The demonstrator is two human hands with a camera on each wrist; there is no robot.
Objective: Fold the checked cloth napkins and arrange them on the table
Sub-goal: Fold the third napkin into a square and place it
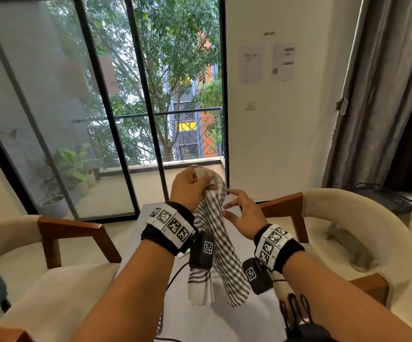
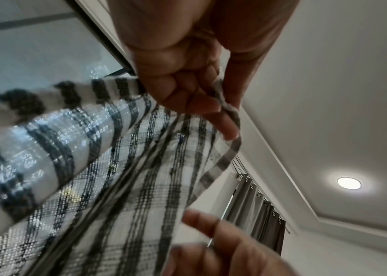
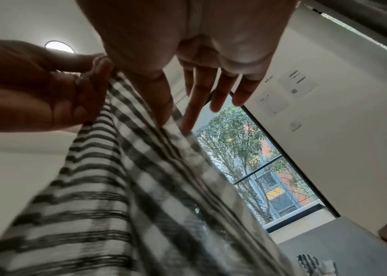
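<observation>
A black-and-white checked napkin [image 1: 214, 240] hangs bunched in the air above the white table [image 1: 227, 322]. My left hand [image 1: 191, 190] grips its top edge, fingers curled round the cloth [image 2: 140, 168]. My right hand [image 1: 243, 212] is beside the hanging napkin with fingers spread and straight. In the right wrist view its fingertips [image 3: 164, 119] brush the cloth's edge [image 3: 121, 186] without closing on it. Another checked napkin [image 3: 315, 264] lies on the table below.
Two cream armchairs with wooden arms flank the table, one at left [image 1: 51, 255] and one at right [image 1: 335, 218]. Black scissors [image 1: 296, 314] lie on the table near my right forearm. A glass balcony door [image 1: 125, 107] stands ahead and a grey curtain [image 1: 382, 95] hangs at right.
</observation>
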